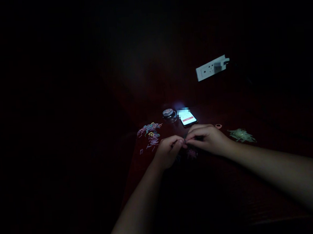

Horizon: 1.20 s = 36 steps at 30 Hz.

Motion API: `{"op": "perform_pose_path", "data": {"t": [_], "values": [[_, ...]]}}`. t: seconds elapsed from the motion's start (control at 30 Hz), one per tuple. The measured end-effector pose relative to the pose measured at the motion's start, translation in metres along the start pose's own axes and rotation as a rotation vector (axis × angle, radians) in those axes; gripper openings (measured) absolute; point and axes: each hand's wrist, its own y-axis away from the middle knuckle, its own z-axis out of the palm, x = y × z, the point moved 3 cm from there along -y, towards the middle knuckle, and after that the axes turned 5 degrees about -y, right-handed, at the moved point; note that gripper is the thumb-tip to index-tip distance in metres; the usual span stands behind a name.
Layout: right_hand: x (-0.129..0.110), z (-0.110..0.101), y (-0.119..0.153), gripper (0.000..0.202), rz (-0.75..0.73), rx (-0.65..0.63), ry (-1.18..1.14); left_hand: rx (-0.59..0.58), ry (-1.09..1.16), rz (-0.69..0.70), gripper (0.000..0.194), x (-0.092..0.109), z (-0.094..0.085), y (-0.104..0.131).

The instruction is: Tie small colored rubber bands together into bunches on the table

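Observation:
My left hand [169, 149] and my right hand [209, 138] meet fingertip to fingertip above a dark red table [138, 167]. Both are pinched closed on something too small and dim to make out. Just below the fingertips lies a small pink-purple pile [192, 153]. To the left of my left hand are loose multicoloured bands [152, 128], some yellow and orange, many purple. A heap of pale green-yellow bands [241, 135] lies beyond my right wrist.
A lit phone [188, 118] lies behind my hands, with a small round lidded jar [169, 113] left of it. An orange ring [219, 126] is by my right hand. A white socket panel [211, 68] is farther back.

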Motion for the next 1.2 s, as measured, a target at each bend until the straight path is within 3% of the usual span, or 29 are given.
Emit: {"op": "perform_pose_path", "data": {"t": [0.77,1.03,1.2], "values": [[0.0043,-0.0004,0.0024,0.01,0.048,-0.036,0.037,-0.034,0.008,-0.055,0.019,0.0048,0.0014,-0.0014],[0.0,-0.0007,0.0016,0.01,0.058,-0.045,0.018,-0.042,0.057,-0.071,0.042,0.0028,0.0017,-0.0016],[0.0005,-0.0013,0.0017,0.01,0.041,-0.052,0.019,-0.058,0.137,-0.107,0.036,-0.0001,0.0051,-0.0026]]}}
